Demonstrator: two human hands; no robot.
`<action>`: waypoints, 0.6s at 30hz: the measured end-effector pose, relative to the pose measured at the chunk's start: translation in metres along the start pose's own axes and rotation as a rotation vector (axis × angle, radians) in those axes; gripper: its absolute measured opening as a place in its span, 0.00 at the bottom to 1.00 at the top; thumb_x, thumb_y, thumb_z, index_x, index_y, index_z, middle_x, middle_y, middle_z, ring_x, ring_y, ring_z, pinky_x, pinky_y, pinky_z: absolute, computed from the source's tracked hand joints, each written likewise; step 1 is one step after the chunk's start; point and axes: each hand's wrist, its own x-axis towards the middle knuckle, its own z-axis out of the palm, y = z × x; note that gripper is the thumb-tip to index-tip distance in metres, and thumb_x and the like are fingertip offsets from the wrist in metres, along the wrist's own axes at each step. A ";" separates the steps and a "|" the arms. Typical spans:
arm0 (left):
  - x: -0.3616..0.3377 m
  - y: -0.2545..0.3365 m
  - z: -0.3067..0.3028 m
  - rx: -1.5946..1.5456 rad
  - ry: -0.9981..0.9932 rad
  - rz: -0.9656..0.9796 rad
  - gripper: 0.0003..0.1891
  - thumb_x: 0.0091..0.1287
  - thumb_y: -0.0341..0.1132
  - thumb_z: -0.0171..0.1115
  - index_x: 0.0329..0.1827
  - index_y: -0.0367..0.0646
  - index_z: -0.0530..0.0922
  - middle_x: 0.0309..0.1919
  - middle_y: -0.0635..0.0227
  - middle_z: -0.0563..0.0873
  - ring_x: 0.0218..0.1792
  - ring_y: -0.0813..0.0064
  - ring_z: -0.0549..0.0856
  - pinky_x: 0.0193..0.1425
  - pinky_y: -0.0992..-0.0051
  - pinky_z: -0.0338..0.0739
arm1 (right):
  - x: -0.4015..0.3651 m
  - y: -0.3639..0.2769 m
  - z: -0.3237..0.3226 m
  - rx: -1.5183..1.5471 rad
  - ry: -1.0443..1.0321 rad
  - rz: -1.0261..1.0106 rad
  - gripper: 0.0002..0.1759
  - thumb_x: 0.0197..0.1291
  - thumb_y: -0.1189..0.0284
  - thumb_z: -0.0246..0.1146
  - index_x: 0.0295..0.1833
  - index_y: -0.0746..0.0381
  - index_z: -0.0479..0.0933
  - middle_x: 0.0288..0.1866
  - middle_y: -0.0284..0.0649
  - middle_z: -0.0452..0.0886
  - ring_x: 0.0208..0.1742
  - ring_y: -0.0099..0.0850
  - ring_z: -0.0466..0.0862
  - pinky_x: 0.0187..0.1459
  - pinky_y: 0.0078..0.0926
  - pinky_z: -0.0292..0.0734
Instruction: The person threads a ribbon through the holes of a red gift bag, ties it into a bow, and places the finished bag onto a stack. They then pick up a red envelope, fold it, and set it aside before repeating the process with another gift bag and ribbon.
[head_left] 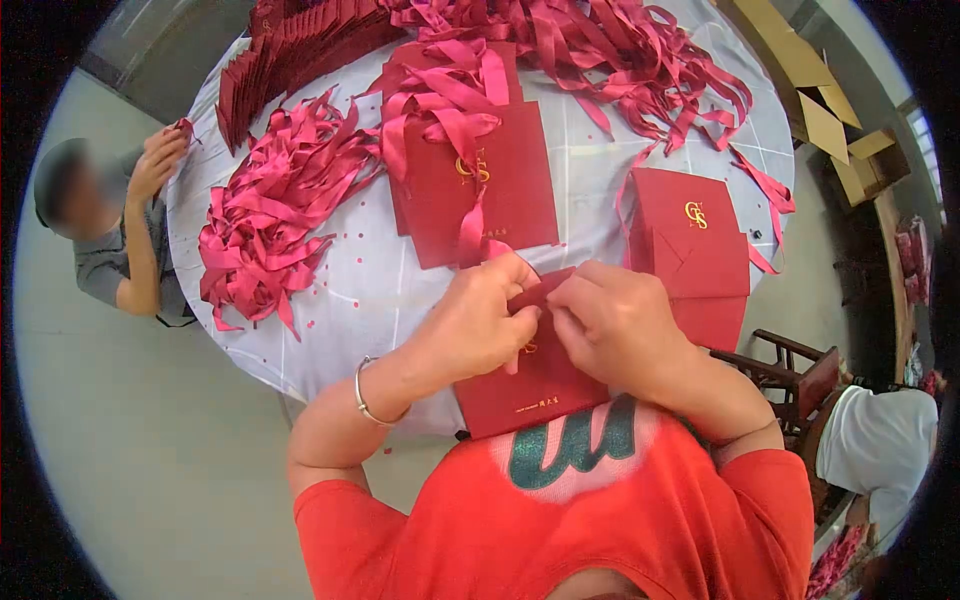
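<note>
A flat red paper gift bag [545, 400] with gold lettering lies at the table's near edge, against my shirt. My left hand [475, 315] is closed at the bag's top, and a pink ribbon [472, 225] runs up from its fingers. My right hand [620, 310] pinches the bag's top edge, close beside the left fingertips. Both hands partly hide the upper part of the bag. Beyond them lies a stack of red bags [480, 190] with ribbons on top. To the right are more red bags [690, 250], overlapping one another.
A ribbon pile [285, 205] lies left on the white-covered table [340, 350]; another ribbon heap [620, 70] covers the back. Many bags [290, 60] stand in a row at back left. A co-worker [110, 230] sits left. Cardboard boxes [860, 170] and a wooden stool [800, 375] are right.
</note>
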 end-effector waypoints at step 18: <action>-0.006 -0.014 0.005 0.342 0.185 0.477 0.08 0.63 0.23 0.57 0.44 0.34 0.73 0.26 0.54 0.83 0.25 0.60 0.85 0.27 0.66 0.77 | 0.032 0.024 -0.017 0.490 -0.209 -0.004 0.06 0.54 0.73 0.66 0.35 0.66 0.81 0.32 0.46 0.81 0.33 0.42 0.82 0.36 0.36 0.77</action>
